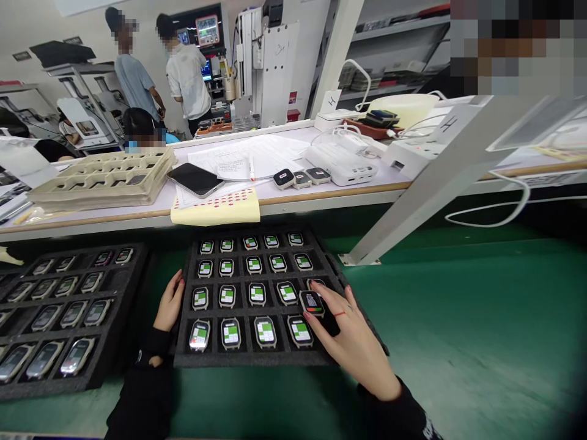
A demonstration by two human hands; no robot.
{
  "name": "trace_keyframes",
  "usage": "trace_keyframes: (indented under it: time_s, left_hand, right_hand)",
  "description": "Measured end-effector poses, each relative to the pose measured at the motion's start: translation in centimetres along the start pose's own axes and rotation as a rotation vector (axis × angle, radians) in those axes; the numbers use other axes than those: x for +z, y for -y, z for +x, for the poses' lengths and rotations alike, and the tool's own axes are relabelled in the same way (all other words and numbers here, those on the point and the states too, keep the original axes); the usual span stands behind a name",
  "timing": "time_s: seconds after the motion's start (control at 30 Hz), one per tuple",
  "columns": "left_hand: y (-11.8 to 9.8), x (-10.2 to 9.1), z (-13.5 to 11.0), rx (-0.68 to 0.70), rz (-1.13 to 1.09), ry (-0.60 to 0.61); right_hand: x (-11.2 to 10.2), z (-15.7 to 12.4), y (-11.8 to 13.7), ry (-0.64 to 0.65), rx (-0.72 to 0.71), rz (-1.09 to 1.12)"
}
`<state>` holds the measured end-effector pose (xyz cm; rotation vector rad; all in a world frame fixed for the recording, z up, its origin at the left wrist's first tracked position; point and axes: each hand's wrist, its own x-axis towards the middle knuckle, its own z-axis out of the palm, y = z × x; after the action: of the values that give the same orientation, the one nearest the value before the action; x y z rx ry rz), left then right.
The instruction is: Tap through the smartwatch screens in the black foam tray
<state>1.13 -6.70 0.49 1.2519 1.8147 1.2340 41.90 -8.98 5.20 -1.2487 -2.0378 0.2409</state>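
A black foam tray (293,357) lies in front of me, with rows of square smartwatch bodies in its pockets; most screens are lit green and white. My right hand (355,342) pinches a smartwatch (312,304) between thumb and fingers, over the right-hand column of the tray. Its lit screen shows a dark face with a red and green strip at the bottom. Part of another watch is hidden under those fingers. My left hand (169,304) grips the tray's left edge, its fingertips against the side.
To the left is a second foam tray (98,366) of watches. Behind, a raised shelf carries a phone (196,179), papers, a pen, beige moulded trays (105,177) and white chargers (342,162). A slanted metal post (413,183) stands at right on the green surface. People are in the background.
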Motion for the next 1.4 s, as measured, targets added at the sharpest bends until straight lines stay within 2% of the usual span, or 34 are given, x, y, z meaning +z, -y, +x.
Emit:
trace_keyframes:
  time_s: [0.33,0.43,0.6,0.77,0.93,1.07,1.17,1.4]
  left_hand:
    - [0.0,0.0,0.0,-0.003,-0.012,0.01]
    - [0.0,0.0,0.0,-0.004,-0.01,0.01]
    - [-0.1,0.0,0.1,-0.005,-0.005,0.012]
    - [-0.3,0.0,0.1,-0.01,-0.005,0.021]
    - [-0.3,0.0,0.0,-0.001,-0.004,0.022]
    - [-0.1,0.0,0.1,0.003,0.0,0.021]
    - [-0.1,-0.1,0.1,0.002,0.004,0.025]
    - [0.2,-0.2,0.1,0.015,0.011,0.021]
  right_hand:
    - [-0.1,-1.1,-0.3,-0.171,0.241,0.182]
    - [-0.2,-1.1,-0.2,-0.222,0.181,0.215]
    - [-0.4,-1.3,0.0,-0.374,-0.059,0.29]
    - [-0.5,-1.2,0.1,-0.311,-0.163,0.224]
    - [-0.6,-1.1,0.2,-0.339,-0.089,0.217]
    - [-0.3,-0.5,0.4,-0.182,-0.013,0.103]
    - [0.1,0.0,0.4,-0.08,-0.023,-0.006]
    - [0.3,-0.1,0.1,-0.119,-0.07,-0.015]
